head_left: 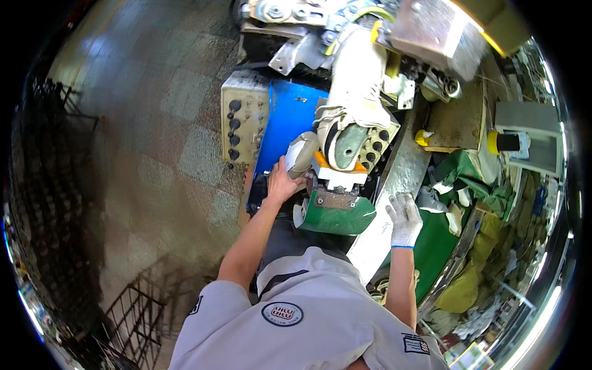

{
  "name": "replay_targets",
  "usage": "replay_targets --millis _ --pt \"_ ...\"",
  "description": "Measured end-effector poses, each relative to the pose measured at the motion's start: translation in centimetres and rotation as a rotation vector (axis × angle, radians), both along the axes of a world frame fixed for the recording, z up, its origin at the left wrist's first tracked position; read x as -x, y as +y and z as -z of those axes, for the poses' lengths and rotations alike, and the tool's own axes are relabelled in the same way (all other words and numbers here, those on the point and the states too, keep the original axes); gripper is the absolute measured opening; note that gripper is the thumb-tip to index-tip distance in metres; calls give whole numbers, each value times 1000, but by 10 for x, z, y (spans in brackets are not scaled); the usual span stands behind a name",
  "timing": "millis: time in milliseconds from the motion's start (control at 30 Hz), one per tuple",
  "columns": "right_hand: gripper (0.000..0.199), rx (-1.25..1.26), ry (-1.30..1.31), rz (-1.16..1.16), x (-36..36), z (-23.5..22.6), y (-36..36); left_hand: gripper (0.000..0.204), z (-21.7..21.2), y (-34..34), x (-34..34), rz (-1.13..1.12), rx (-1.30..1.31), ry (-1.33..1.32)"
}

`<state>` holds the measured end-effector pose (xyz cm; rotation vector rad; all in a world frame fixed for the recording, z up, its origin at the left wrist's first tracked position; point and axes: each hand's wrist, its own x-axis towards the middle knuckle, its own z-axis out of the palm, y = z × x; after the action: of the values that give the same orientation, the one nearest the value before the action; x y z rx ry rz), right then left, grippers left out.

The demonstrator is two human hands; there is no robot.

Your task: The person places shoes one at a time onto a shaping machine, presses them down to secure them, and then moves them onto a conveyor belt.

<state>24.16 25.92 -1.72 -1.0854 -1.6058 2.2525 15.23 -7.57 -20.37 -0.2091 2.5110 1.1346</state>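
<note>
My left hand (282,185), bare, is closed around the lower end of a grey-and-white shoe upper (301,155), its rounded end pointing up. Just right of it, a beige laced shoe upper (357,80) sits in the machine, with the green last (351,147) showing at its near opening. An orange-and-white support (338,174) lies under that end, above a curved green guard (339,213). Over by the light metal ledge (394,179), my right hand (404,220) wears a white knit glove with a blue cuff. Its fingers are stretched out and hold nothing.
Control boxes with black knobs (242,123) flank a blue panel (293,111). Metal clamps and a large block (438,34) overhang the far side. Green cloth (478,179) and scraps lie at right. A black wire rack (135,314) stands on the floor at lower left.
</note>
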Motion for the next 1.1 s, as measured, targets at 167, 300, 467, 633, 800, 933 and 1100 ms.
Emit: replay_targets --millis 167,300,467,633,800,933,1100 --pt "49 -5 0 -93 22 -7 -12 93 -11 -8 29 206 117 -145" --pt "51 -5 50 -150 35 -25 -23 85 -7 -8 19 125 102 -124" --pt "51 19 136 -271 47 -46 -32 86 -9 -18 -10 -106 20 -16" --pt "49 -79 207 -378 48 -85 -77 76 -128 -41 -51 -198 160 130" --pt "56 -141 309 -610 32 -130 -142 77 -272 -50 -77 -238 281 324" --pt "101 -333 527 -729 37 -154 -172 81 -357 -9 -80 -100 354 547" --pt "67 127 535 -460 48 -158 -85 63 -385 32 -70 273 -170 658"
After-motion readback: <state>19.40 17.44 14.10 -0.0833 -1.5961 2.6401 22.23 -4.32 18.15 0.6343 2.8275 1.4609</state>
